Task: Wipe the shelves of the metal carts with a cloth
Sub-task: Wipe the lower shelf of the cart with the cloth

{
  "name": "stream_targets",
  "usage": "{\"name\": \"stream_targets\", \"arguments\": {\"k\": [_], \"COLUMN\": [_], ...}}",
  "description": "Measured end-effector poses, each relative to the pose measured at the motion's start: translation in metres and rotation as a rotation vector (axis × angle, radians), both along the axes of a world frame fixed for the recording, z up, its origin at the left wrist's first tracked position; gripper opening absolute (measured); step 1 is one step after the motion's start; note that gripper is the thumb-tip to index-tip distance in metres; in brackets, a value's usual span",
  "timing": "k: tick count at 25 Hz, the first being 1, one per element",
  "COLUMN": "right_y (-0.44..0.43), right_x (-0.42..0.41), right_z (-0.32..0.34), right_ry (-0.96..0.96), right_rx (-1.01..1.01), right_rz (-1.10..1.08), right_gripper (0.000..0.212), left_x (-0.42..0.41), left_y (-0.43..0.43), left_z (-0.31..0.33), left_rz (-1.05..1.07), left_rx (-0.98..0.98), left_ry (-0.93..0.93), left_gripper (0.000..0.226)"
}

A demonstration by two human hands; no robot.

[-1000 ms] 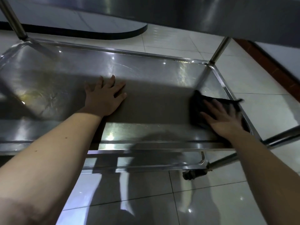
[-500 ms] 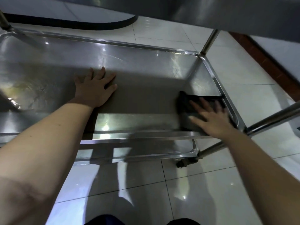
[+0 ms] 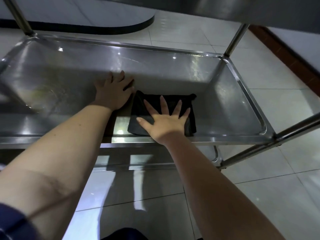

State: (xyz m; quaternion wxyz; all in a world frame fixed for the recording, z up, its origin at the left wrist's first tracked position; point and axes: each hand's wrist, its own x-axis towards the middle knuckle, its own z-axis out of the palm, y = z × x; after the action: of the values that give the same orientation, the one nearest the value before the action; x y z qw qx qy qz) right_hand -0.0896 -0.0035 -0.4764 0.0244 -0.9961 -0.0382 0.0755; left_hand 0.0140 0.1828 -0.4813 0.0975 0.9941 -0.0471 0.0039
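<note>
A stainless steel cart shelf with a raised rim fills the upper half of the view. A dark folded cloth lies flat on it near the front edge, a little right of the middle. My right hand presses on the cloth with the palm down and fingers spread wide. My left hand rests flat on the bare shelf, its edge touching the cloth's left corner; it holds nothing.
An upper cart shelf overhangs at the top. Upright posts stand at the far left and far right corners, and a slanted bar crosses at the right. A lower shelf shows below, over white floor tiles.
My right hand has slid the cloth leftward from the shelf's right end to beside my left hand. The left hand has stayed planted on the shelf.
</note>
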Motion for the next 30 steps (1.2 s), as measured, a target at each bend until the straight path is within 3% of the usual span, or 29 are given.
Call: {"name": "stream_targets", "arguments": {"k": [4, 5, 8, 11, 14, 17, 19, 22, 26, 30], "right_y": [-0.005, -0.006, -0.001, 0.044, 0.062, 0.007, -0.027, -0.032, -0.034, -0.031], "right_x": [-0.006, -0.008, -0.009, -0.023, -0.017, 0.024, 0.044, 0.056, 0.062, 0.061], "right_z": [0.003, 0.004, 0.013, 0.015, 0.021, 0.035, 0.032, 0.016, 0.001, -0.012], "right_ry": [-0.033, -0.034, -0.004, 0.038, 0.100, -0.042, -0.084, -0.042, -0.043, -0.073], "right_rx": [-0.001, 0.006, 0.059, 0.049, 0.138, 0.184, 0.297, 0.404, 0.221, 0.043], "right_rz": [-0.006, -0.005, -0.048, -0.002, 0.055, -0.145, -0.260, -0.184, -0.055, -0.023], "right_gripper": [0.070, 0.070, 0.069, 0.067, 0.065, 0.056, 0.050, 0.046, 0.051, 0.060], "left_x": [-0.019, -0.027, -0.055, -0.078, -0.100, -0.114, -0.123, -0.128, -0.123, -0.079], "left_y": [0.012, 0.016, 0.026, 0.036, 0.026, -0.025, -0.061, -0.057, 0.006, 0.007], "left_z": [0.022, 0.028, 0.041, 0.042, 0.048, 0.050, 0.037, 0.019, 0.012, 0.004], "left_rz": [0.010, 0.010, 0.038, 0.079, 0.159, 0.025, -0.049, 0.000, 0.081, 0.083], "left_rx": [-0.673, -0.710, -0.493, -0.307, -0.365, -0.390, -0.213, 0.060, 0.117, 0.136], "left_ry": [-0.100, -0.147, -0.275, -0.180, -0.110, -0.071, 0.000, 0.084, 0.165, 0.143], "left_gripper": [0.048, 0.048, 0.045, 0.044, 0.044, 0.047, 0.053, 0.072, 0.092, 0.097]}}
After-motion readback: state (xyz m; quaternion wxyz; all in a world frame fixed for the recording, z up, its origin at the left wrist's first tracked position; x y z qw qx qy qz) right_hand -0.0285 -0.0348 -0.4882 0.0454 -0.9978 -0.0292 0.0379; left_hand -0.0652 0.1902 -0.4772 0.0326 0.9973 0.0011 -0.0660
